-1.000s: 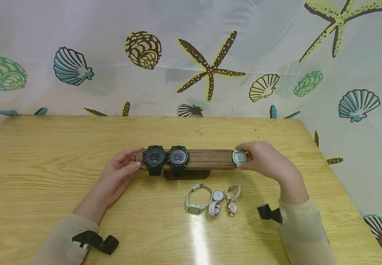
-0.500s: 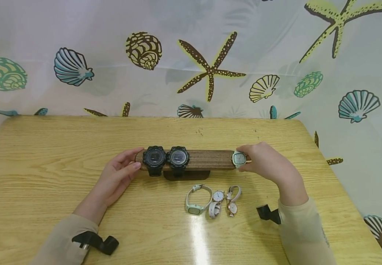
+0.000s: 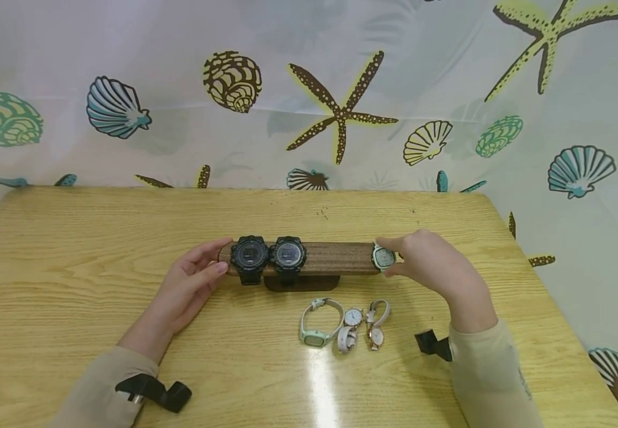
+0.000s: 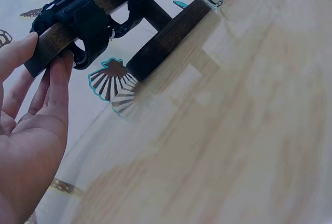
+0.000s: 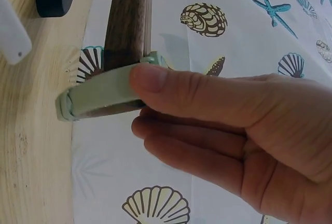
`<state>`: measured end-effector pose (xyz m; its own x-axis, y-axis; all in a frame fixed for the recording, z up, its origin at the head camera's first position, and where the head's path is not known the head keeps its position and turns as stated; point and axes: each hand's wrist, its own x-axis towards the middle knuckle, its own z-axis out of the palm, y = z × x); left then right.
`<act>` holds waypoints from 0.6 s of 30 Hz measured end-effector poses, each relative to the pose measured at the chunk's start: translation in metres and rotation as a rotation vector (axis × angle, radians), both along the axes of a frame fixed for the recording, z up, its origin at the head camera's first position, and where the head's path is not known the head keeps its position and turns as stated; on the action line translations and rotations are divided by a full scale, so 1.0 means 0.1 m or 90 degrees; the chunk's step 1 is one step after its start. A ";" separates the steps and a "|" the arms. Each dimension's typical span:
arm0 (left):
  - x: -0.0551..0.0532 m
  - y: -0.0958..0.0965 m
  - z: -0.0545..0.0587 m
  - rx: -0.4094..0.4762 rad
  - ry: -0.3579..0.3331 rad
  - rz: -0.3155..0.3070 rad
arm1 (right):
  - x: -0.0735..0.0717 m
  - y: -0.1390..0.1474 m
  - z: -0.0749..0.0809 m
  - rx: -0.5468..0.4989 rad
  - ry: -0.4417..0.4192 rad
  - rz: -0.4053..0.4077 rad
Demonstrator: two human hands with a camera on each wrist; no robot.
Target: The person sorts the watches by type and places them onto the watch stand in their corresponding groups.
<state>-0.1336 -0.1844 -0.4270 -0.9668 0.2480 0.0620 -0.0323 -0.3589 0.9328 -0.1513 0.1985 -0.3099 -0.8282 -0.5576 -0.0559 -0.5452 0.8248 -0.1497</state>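
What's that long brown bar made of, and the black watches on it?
The bar looks like real or imitation wood, mostly matte, because grain lines run along it. The black watches seem dull plastic or rubber: they look chunky and moulded.

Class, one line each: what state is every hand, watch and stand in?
Wooden stand: upright
Left black watch: around stand
Right black watch: around stand
Held green watch: looped round stand's right end
Loose green watch: lying, strap looped
White-strapped watch: lying, dial up
Pink-strapped watch: lying, dial up
Left hand: holding stand's left end
Right hand: pinching held green watch
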 end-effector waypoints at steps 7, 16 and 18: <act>0.01 0.01 0.02 0.003 0.002 -0.001 | 0.02 -0.03 -0.02 -0.004 0.047 0.027; 0.01 0.00 0.00 0.007 -0.005 0.007 | 0.05 -0.06 -0.03 0.022 0.114 0.059; 0.01 0.00 0.00 0.006 -0.003 0.007 | 0.05 -0.06 -0.03 0.017 0.117 0.064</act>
<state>-0.1331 -0.1846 -0.4270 -0.9696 0.2376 0.0589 -0.0335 -0.3674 0.9294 -0.1465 0.1923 -0.3126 -0.7661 -0.6382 0.0758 -0.6410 0.7673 -0.0191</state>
